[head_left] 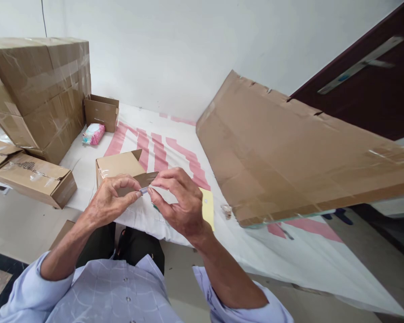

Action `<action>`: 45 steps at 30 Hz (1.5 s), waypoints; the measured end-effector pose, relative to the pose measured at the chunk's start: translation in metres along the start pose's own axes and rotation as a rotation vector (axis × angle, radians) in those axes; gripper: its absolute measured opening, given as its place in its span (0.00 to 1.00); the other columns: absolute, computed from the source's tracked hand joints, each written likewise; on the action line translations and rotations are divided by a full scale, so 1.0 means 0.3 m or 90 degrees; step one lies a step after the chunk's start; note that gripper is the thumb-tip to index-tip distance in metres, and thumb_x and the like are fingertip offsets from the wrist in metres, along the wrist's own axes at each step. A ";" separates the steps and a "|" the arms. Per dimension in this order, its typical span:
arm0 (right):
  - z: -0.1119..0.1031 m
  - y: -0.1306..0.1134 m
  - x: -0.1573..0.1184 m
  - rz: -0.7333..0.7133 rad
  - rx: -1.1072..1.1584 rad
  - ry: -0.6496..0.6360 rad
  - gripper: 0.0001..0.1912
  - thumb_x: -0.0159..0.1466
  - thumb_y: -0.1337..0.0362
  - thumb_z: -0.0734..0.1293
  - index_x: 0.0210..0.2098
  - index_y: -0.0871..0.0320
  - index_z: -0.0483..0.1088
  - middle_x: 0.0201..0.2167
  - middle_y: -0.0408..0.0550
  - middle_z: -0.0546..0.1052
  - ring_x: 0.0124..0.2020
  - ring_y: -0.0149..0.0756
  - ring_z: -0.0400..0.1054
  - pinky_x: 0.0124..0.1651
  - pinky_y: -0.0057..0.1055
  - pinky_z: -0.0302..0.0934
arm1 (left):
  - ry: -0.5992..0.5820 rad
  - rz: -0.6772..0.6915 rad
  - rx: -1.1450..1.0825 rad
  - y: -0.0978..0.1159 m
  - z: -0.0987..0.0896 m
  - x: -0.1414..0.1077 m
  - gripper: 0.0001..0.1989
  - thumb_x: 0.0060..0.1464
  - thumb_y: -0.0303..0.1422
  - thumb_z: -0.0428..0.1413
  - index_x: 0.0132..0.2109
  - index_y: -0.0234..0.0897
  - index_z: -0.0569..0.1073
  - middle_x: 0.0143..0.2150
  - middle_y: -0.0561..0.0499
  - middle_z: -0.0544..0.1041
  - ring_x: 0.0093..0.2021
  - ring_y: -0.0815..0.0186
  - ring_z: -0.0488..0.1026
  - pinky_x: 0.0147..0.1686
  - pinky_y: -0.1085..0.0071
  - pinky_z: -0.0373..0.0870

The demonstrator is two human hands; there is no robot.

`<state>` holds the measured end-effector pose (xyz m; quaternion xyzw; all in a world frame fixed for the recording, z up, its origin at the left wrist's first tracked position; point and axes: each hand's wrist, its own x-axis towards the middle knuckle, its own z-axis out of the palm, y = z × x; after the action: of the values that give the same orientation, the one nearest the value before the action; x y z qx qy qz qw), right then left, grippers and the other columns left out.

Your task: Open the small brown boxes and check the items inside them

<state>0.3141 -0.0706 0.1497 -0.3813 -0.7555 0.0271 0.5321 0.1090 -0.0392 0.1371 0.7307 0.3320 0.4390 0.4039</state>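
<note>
Between the fingertips of both hands is a small, flat, whitish-purple strip (144,190), too small to name. My left hand (112,200) pinches its left end with thumb and forefinger. The right hand (183,202) has thumb and fingers closed in at the strip's other end. Just behind my hands stands an opened cardboard box (119,164), partly hidden by them. A yellow sheet (208,207) lies on the table beside my right hand, which covers part of it. Something green shows below the right fingers, mostly hidden.
Taped cartons (37,89) are stacked at the left, with long flat boxes (37,175) before them. A pink wipes pack (93,134) lies by a small open carton (103,112). A large cardboard panel (289,157) leans across the right of the cloth-covered table (262,253).
</note>
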 end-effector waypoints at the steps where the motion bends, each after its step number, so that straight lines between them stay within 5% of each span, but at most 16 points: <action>1: 0.000 -0.009 -0.003 -0.008 -0.015 -0.001 0.07 0.68 0.68 0.72 0.33 0.51 0.75 0.31 0.46 0.78 0.34 0.39 0.73 0.39 0.38 0.72 | 0.011 0.029 0.031 0.007 0.003 -0.001 0.06 0.63 0.35 0.64 0.36 0.40 0.82 0.37 0.49 0.85 0.40 0.60 0.81 0.47 0.60 0.77; 11: 0.032 -0.038 -0.025 0.145 0.060 -0.049 0.17 0.73 0.54 0.71 0.29 0.52 0.70 0.26 0.43 0.75 0.26 0.32 0.67 0.28 0.31 0.63 | 0.150 0.314 0.391 0.042 0.070 -0.036 0.08 0.68 0.24 0.55 0.41 0.40 0.75 0.39 0.49 0.84 0.43 0.59 0.80 0.45 0.58 0.71; 24: 0.018 -0.050 -0.043 0.214 0.132 -0.030 0.12 0.70 0.58 0.73 0.31 0.53 0.75 0.28 0.43 0.79 0.27 0.32 0.70 0.31 0.31 0.68 | 0.152 0.319 0.435 0.041 0.072 -0.039 0.08 0.71 0.25 0.53 0.42 0.41 0.75 0.39 0.50 0.84 0.43 0.61 0.78 0.44 0.59 0.67; 34: 0.022 -0.040 -0.067 0.274 0.194 -0.029 0.17 0.71 0.51 0.74 0.31 0.55 0.77 0.27 0.43 0.79 0.27 0.32 0.73 0.33 0.29 0.69 | 0.168 0.357 0.444 0.046 0.075 -0.039 0.07 0.70 0.25 0.56 0.41 0.40 0.74 0.38 0.51 0.83 0.42 0.62 0.78 0.44 0.60 0.67; 45: -0.001 -0.034 -0.075 0.298 0.224 -0.076 0.17 0.72 0.52 0.72 0.31 0.55 0.76 0.27 0.43 0.79 0.28 0.32 0.73 0.34 0.30 0.70 | 0.099 0.328 0.367 0.047 0.047 -0.030 0.08 0.68 0.25 0.58 0.39 0.39 0.78 0.39 0.50 0.84 0.40 0.63 0.79 0.44 0.62 0.70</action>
<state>0.3120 -0.0915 0.1369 -0.4451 -0.6604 0.3018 0.5240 0.1200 -0.0574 0.1420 0.8379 0.2772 0.4691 0.0323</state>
